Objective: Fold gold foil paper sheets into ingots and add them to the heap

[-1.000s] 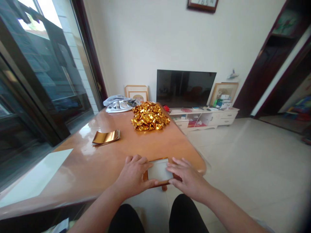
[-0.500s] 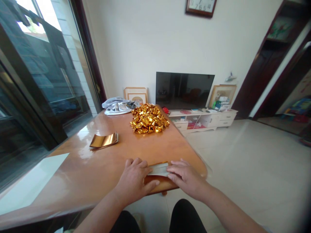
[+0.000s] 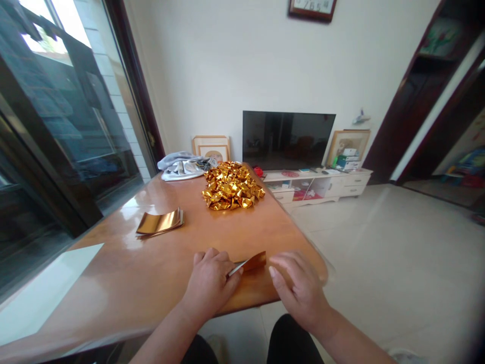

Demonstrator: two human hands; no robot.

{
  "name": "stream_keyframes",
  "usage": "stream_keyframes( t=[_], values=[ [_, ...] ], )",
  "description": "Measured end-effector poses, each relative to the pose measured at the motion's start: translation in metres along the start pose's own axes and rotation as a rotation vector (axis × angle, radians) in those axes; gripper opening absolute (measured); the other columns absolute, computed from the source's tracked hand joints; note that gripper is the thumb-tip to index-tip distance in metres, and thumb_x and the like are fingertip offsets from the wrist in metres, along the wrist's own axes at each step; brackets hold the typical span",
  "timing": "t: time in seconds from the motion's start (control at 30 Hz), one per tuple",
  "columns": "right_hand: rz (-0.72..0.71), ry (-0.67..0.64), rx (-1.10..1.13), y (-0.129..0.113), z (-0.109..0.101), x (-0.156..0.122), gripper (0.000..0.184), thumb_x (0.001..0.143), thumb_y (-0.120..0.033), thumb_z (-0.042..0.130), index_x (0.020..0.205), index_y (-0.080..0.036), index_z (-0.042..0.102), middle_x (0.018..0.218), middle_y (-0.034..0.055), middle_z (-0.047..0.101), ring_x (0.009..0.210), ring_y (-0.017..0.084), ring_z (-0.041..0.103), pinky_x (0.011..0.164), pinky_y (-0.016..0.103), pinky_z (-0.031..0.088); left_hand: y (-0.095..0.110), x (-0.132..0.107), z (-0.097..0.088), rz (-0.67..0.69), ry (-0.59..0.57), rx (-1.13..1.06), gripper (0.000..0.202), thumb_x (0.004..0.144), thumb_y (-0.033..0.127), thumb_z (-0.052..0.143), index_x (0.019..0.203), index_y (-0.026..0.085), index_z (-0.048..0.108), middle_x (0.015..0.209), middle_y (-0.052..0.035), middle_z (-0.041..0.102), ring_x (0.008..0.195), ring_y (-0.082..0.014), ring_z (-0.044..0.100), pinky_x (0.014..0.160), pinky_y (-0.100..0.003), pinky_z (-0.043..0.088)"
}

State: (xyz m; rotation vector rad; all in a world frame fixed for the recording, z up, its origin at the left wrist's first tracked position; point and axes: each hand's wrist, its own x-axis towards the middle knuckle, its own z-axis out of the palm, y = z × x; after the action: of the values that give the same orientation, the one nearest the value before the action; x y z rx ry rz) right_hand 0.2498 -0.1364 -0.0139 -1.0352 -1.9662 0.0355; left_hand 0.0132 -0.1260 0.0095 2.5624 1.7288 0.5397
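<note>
At six o'clock on the bench (image 3: 185,260) I see the foil sheet (image 3: 256,261), pale side up a moment ago, now showing copper, its fold kept by the left hand (image 3: 210,280) pinching alone while the right hand (image 3: 303,288), freed, curls loosely just beside, at five o'clock.

A black television (image 3: 289,140) is showing just above a low white cabinet (image 3: 350,189); a brown-framed clock (image 3: 312,10) is hanging on the white wall (image 3: 212,65). Daylight is entering through dark-framed glass (image 3: 70,116) at left. A pale tiled floor (image 3: 379,253) is gleaming; beyond the right doorway (image 3: 435,144), blurred shapes (image 3: 464,169), possibly toys, are showing.
</note>
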Motion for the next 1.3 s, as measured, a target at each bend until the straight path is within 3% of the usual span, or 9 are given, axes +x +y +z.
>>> stream_keyframes(
  t=[0.1, 0.2, 0.37, 0.53, 0.67, 0.87, 1.03, 1.17, 1.3],
  values=[
    [-0.011, -0.006, -0.009, -0.004, 0.007, 0.002, 0.028, 0.093, -0.024, 0.055, 0.120, -0.023, 0.061, 0.114, 0.0106, 0.067, 0.109, 0.027, 0.060, 0.097, 0.045, 0.049, 0.000, 0.000, -0.001, 0.004, -0.006, -0.007, 0.035, 0.097, 0.039, 0.050, 0.072, 0.024, 0.069, 0.081, -0.0041, 0.066, 0.087, -0.0230, 0.054, 0.078, -0.039, 0.031],
    [0.120, 0.019, 0.009, 0.001, 0.017, 0.006, 0.045, 0.091, -0.027, 0.057, 0.136, -0.021, 0.052, 0.129, 0.0131, 0.062, 0.120, 0.028, 0.056, 0.102, 0.047, 0.046, 0.000, -0.001, -0.005, 0.030, -0.030, -0.014, 0.027, 0.095, 0.040, 0.054, 0.080, 0.027, 0.072, 0.082, -0.0036, 0.067, 0.089, -0.0236, 0.055, 0.079, -0.039, 0.031],
    [0.123, -0.260, 0.123, 0.009, 0.019, 0.010, 0.017, 0.093, -0.023, 0.053, 0.099, -0.025, 0.069, 0.091, 0.0030, 0.071, 0.088, 0.021, 0.064, 0.082, 0.037, 0.048, 0.005, -0.006, -0.013, 0.048, -0.052, -0.011, 0.027, 0.089, 0.050, 0.060, 0.091, 0.027, 0.073, 0.085, -0.0059, 0.067, 0.092, -0.0265, 0.055, 0.082, -0.042, 0.032],
    [0.129, -0.324, 0.146, 0.006, 0.011, 0.010, 0.022, 0.098, -0.027, 0.047, 0.096, -0.024, 0.069, 0.087, 0.0027, 0.071, 0.083, 0.019, 0.063, 0.079, 0.034, 0.045, 0.009, -0.009, -0.018, 0.063, -0.059, -0.015, 0.032, 0.095, 0.050, 0.051, 0.090, 0.025, 0.071, 0.086, -0.0054, 0.067, 0.092, -0.0256, 0.055, 0.082, -0.042, 0.032],
    [0.190, -0.317, 0.162, 0.008, 0.017, 0.013, 0.021, 0.098, -0.027, 0.047, 0.098, -0.025, 0.068, 0.092, 0.0026, 0.071, 0.086, 0.020, 0.064, 0.080, 0.034, 0.046, 0.007, -0.005, -0.013, 0.045, -0.057, -0.003, 0.040, 0.101, 0.042, 0.039, 0.084, 0.024, 0.070, 0.085, -0.0056, 0.067, 0.090, -0.0241, 0.056, 0.080, -0.041, 0.032],
    [0.365, -0.202, 0.098, 0.015, 0.038, 0.009, 0.029, 0.089, -0.025, 0.059, 0.118, -0.023, 0.057, 0.088, 0.0021, 0.067, 0.080, 0.021, 0.063, 0.075, 0.035, 0.049, 0.006, 0.001, 0.001, 0.003, 0.001, 0.053, 0.026, 0.097, 0.038, 0.049, 0.088, 0.025, 0.069, 0.088, -0.0053, 0.069, 0.089, -0.0250, 0.056, 0.081, -0.042, 0.032],
    [0.211, -0.107, -0.039, 0.011, 0.035, 0.007, 0.016, 0.090, -0.022, 0.057, 0.106, -0.022, 0.060, 0.101, 0.0074, 0.064, 0.093, 0.023, 0.059, 0.081, 0.038, 0.048, 0.005, 0.002, 0.005, -0.006, 0.019, 0.048, 0.024, 0.097, 0.037, 0.049, 0.089, 0.025, 0.069, 0.089, -0.0061, 0.070, 0.091, -0.0258, 0.056, 0.080, -0.042, 0.032],
    [0.037, -0.222, -0.096, 0.003, 0.024, 0.010, 0.014, 0.095, -0.022, 0.052, 0.097, -0.024, 0.066, 0.096, 0.0063, 0.065, 0.092, 0.023, 0.055, 0.083, 0.039, 0.044, 0.005, 0.004, 0.003, 0.001, 0.021, 0.034, 0.025, 0.097, 0.035, 0.048, 0.086, 0.026, 0.068, 0.086, -0.0054, 0.069, 0.090, -0.0255, 0.055, 0.081, -0.042, 0.031],
    [0.020, -0.311, -0.135, 0.000, 0.021, 0.008, 0.017, 0.097, -0.026, 0.053, 0.105, -0.025, 0.068, 0.102, 0.0059, 0.067, 0.094, 0.024, 0.054, 0.086, 0.041, 0.042, 0.004, 0.005, 0.003, 0.009, 0.021, 0.027, 0.022, 0.097, 0.032, 0.049, 0.087, 0.026, 0.068, 0.087, -0.0046, 0.069, 0.091, -0.0256, 0.054, 0.080, -0.042, 0.031]
  ],
)
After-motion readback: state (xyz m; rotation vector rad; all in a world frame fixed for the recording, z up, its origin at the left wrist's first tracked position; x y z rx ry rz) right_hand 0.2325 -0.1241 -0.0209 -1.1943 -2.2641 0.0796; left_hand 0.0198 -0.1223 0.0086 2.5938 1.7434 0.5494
